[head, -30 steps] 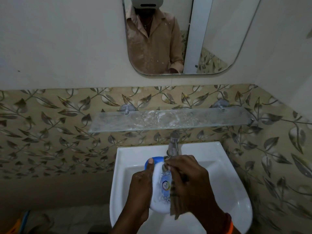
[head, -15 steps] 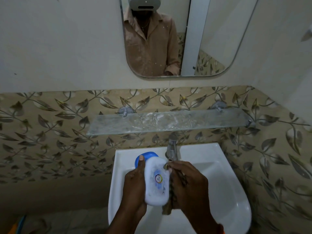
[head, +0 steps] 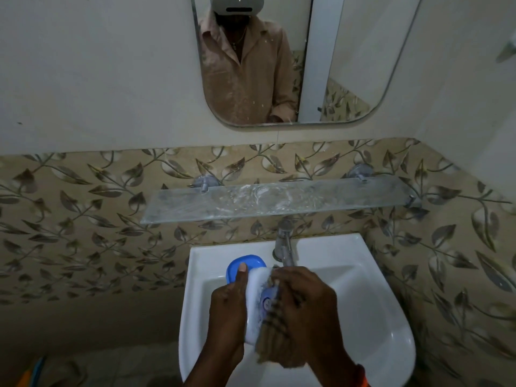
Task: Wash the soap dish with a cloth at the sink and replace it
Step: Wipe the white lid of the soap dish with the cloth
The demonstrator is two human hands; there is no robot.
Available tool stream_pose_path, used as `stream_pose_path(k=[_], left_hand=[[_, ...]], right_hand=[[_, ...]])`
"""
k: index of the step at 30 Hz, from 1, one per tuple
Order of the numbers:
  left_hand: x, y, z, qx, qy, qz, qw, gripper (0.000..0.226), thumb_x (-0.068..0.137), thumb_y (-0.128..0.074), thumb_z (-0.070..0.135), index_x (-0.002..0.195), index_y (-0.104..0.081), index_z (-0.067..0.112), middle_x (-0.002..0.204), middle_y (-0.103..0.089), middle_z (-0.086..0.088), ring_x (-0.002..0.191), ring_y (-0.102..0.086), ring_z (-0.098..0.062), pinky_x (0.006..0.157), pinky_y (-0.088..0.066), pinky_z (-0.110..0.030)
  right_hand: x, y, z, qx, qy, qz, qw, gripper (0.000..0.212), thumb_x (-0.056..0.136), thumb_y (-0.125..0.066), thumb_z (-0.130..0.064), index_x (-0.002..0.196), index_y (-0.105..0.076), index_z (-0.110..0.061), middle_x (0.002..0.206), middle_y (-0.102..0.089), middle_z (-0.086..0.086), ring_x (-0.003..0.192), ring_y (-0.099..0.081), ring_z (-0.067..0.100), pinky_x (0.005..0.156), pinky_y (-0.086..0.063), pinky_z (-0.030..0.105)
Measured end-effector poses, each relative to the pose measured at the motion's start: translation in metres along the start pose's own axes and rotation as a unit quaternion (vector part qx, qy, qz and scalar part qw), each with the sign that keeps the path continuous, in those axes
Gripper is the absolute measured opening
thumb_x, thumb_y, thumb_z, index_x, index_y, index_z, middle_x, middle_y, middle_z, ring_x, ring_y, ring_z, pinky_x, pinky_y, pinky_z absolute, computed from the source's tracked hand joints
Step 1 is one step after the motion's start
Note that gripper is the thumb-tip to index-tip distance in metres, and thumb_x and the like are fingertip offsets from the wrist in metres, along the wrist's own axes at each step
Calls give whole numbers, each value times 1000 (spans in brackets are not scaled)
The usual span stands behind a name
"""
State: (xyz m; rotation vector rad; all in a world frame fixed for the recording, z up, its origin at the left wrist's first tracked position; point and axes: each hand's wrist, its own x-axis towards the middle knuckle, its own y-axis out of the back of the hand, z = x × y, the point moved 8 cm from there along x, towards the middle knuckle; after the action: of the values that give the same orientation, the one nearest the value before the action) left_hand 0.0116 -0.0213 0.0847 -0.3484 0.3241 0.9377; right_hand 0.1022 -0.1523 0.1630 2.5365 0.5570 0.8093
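between your hands, the soap dish [head: 255, 308] now sits lower over the sink [head: 371, 317].
your left hand [head: 227, 317] grips it; your right hand [head: 304, 308] has dragged the cloth [head: 275, 336] down it, so scrubbing continues.

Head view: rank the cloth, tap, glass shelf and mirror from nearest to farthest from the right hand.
1. Cloth: held under the right hand, against the soap dish.
2. Tap: just beyond the fingers, at the basin's back.
3. Glass shelf: on the wall above the tap.
4. Mirror: higher still, topmost.

white soap dish [head: 255, 300], blue lid [head: 245, 264], leaf-patterned tan tiles [head: 83, 219]
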Motion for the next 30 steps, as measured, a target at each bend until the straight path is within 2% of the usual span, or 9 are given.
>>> stream_pose_path(k=[3, 8, 11, 14, 16, 20, 25, 28, 30], left_hand=[[-3, 5, 5, -14, -27, 9, 1000, 54, 80, -55, 63, 79, -82, 16, 79, -79, -18, 75, -77, -34, 69, -64, -46], [1, 4, 2, -5, -43, 13, 999, 50, 101, -49, 45, 76, -82, 17, 77, -78, -19, 75, -77, -35, 70, -64, -47], [1, -5, 2, 14, -76, -17, 997, 52, 102, -46, 48, 79, -82, 17, 73, -79, -13, 68, -78, -27, 62, -64, -37], [-5, -17, -1, -13, -92, -80, 993, 44, 100, -47, 45, 74, -81, 38, 74, -80, 0, 70, -78, -13, 58, -61, -24], [-7, -19, -1, -12, -108, -97, 989, 41, 99, -48, 44, 75, -81, 38, 75, -80, 1, 71, -78, -10, 56, -58, -17], [-3, -19, -2, -18, -114, -105, 988, 28, 97, -56, 45, 102, -76, 28, 102, -80, -9, 94, -77, -28, 72, -63, -36], [-3, -13, 10, 26, -178, -80, 980, 42, 92, -59, 52, 130, -42, 56, 99, -79, -2, 86, -78, -21, 67, -64, -34], [1, -6, 4, 0, -117, -38, 992, 47, 85, -49, 67, 131, -42, 62, 113, -72, 10, 96, -74, -16, 77, -64, -41], [5, -7, -11, -88, -27, -48, 995, 56, 85, -45, 70, 131, -61, 42, 123, -71, 1, 103, -73, -25, 76, -63, -41]], right_hand=[[-8, 8, 40, 25, -157, 4, 987, 26, 92, -59, 2, 95, -74, -19, 91, -74, -5, 81, -68, 8, 78, -58, 36], [-40, 4, 32, 93, -229, -36, 968, 36, 85, -73, -31, 118, -60, -40, 73, -65, -8, 56, -66, 5, 53, -50, 11], [-44, -6, 9, 26, -147, -98, 984, 91, 63, -76, -64, 140, -32, -46, 84, -64, -11, 77, -67, 6, 66, -57, 21], [-45, -9, -1, 0, -94, -139, 986, 111, 60, -74, -71, 151, -19, -37, 121, -57, -18, 107, -60, 2, 90, -52, 23], [-44, -7, 4, -7, -88, -141, 986, 113, 61, -74, -70, 152, -20, -31, 133, -53, -17, 119, -55, 2, 99, -48, 25], [-42, -9, 8, -17, -84, -162, 983, 112, 63, -72, -69, 152, -21, -23, 145, -43, -16, 131, -46, 4, 109, -40, 28], [-40, -3, 8, -3, -94, -158, 983, 103, 59, -60, -85, 145, -12, -54, 136, -32, -40, 125, -41, -14, 102, -40, 14], [-39, -3, 8, 6, -101, -145, 984, 107, 58, -64, -79, 148, -17, -45, 134, -42, -30, 122, -48, -5, 103, -44, 19], [-38, -1, 8, -1, -98, -127, 987, 110, 57, -67, -73, 150, -24, -35, 128, -53, -21, 116, -55, 1, 100, -48, 23]])
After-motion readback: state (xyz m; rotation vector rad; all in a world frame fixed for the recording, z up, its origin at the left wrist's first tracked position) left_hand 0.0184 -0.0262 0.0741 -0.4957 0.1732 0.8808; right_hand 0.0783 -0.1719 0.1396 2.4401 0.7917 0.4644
